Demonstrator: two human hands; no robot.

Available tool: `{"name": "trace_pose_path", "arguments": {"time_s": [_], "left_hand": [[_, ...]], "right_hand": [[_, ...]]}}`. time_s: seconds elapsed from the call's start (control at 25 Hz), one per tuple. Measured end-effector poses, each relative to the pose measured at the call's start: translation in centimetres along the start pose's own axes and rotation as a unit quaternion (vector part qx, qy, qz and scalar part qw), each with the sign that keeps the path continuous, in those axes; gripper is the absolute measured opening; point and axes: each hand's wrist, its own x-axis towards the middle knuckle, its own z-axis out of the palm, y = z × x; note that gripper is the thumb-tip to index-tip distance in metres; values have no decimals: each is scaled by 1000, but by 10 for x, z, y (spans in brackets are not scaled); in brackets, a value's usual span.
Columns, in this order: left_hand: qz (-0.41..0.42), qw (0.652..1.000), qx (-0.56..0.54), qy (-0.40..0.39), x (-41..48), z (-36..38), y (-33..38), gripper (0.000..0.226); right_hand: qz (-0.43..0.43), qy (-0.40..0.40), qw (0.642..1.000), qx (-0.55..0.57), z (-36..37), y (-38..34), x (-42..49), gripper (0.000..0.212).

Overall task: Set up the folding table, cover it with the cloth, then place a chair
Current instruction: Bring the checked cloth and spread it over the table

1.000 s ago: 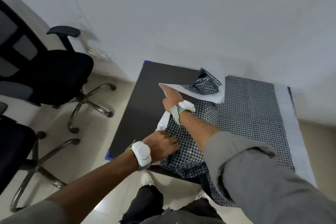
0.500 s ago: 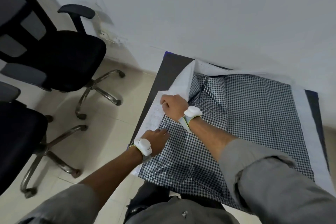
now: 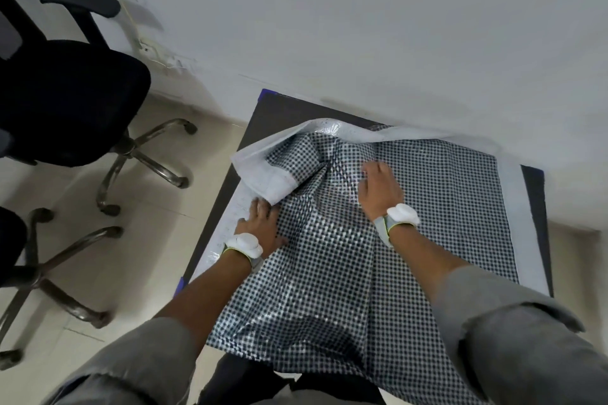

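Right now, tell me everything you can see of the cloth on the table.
The cloth is a small black-and-white check with a plain white border, and its sheen looks plasticky. It covers most of the dark table, flat on the right, creased in the middle, with its near edge hanging over the front. The far-left corner is folded back, showing a white underside. The left hand rests on it beside that flap; the right hand presses flat on the central creases.

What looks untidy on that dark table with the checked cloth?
The black-and-white checked cloth is not lying flat: its far left corner is folded back, white underside up, and creases bunch between the left hand and the right hand. The far left corner of the dark folding table is bare.
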Motion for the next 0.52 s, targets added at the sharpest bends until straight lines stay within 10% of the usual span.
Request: {"name": "trace_pose_path", "arguments": {"time_s": [0.24, 0.52], "left_hand": [[-94, 990, 41, -98, 47, -25, -15, 100], [-219, 975, -33, 7, 64, -29, -6, 79]], "right_hand": [[64, -235, 967, -70, 17, 85, 4, 73], [77, -229, 967, -83, 20, 123, 7, 86]]}}
